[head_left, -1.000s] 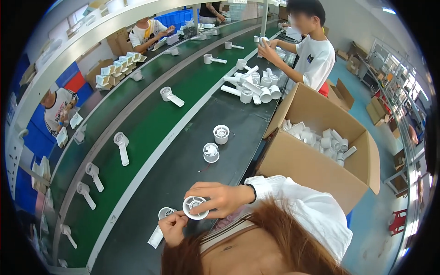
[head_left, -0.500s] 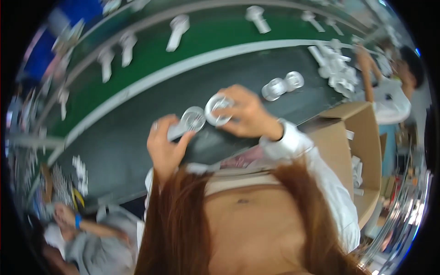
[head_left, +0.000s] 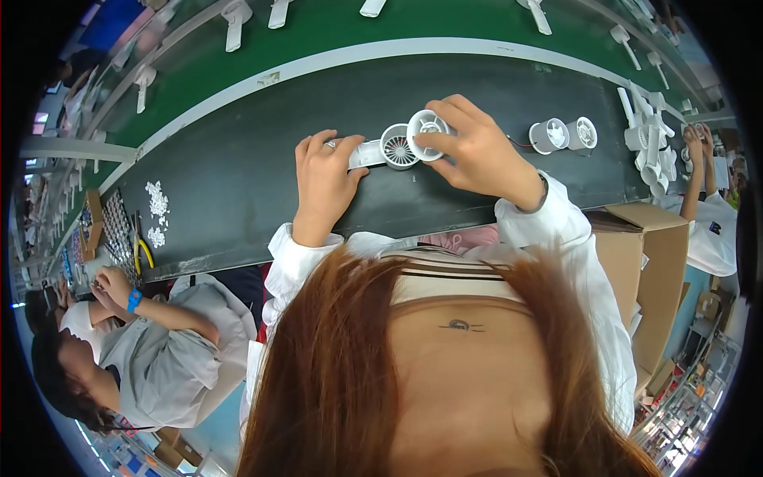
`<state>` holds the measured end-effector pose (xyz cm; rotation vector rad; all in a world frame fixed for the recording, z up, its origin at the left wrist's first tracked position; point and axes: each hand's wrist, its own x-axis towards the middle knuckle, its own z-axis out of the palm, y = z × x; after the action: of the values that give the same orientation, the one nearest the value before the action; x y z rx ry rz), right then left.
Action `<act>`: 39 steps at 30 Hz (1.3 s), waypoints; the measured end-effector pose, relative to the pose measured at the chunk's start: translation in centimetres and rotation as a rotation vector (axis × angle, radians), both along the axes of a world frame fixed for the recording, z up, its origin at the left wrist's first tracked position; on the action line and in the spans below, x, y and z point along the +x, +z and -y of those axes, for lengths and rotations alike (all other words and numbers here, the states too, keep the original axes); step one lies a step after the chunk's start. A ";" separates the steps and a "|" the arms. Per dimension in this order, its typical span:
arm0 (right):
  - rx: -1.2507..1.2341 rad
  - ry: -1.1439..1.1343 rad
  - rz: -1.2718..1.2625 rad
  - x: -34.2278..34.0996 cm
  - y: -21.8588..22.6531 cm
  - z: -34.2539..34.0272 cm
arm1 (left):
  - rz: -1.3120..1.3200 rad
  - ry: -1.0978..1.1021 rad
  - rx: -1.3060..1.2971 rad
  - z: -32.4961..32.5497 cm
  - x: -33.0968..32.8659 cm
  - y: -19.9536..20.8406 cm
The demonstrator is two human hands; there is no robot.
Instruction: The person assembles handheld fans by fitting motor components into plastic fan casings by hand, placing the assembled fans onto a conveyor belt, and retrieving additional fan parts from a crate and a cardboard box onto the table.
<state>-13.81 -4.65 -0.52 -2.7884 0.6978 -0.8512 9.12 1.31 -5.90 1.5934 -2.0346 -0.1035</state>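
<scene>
Your left hand (head_left: 324, 181) pinches the handle of a white handled housing (head_left: 387, 151) between thumb and fingers, with the housing's round, grilled head pointing toward your other hand. Your right hand (head_left: 486, 155) has its fingers closed around a white round part (head_left: 428, 133), which overlaps the right side of that head; whether the two touch, you cannot tell from here. They look like separate pieces, so joining does not appear done. Just right of your grip, two white cylinders (head_left: 548, 136) lie loose, one with a red wire (head_left: 518, 144), apparently unattached to any handle; beyond them sits a pile of handled housings (head_left: 653, 147).

For room, the dark bench top (head_left: 262, 171) stretches widest to the left of your grip, as far as the small white pieces (head_left: 156, 208) and yellow-handled pliers (head_left: 144, 248). Ahead, a pale rail (head_left: 397, 49) divides it from the green belt (head_left: 445, 24). The near edge runs close to your body, behind the grip; a cardboard carton (head_left: 616, 266) stands past it, right and behind.
</scene>
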 end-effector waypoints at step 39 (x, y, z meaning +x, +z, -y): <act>0.823 0.065 0.576 2.3 -5.0 1.3 | -0.341 0.032 -0.059 0.9 -3.6 -3.2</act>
<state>-11.55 -5.97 -5.54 -1.7240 0.6440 -0.9912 5.51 0.36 -9.11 1.4586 -1.7334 -0.2816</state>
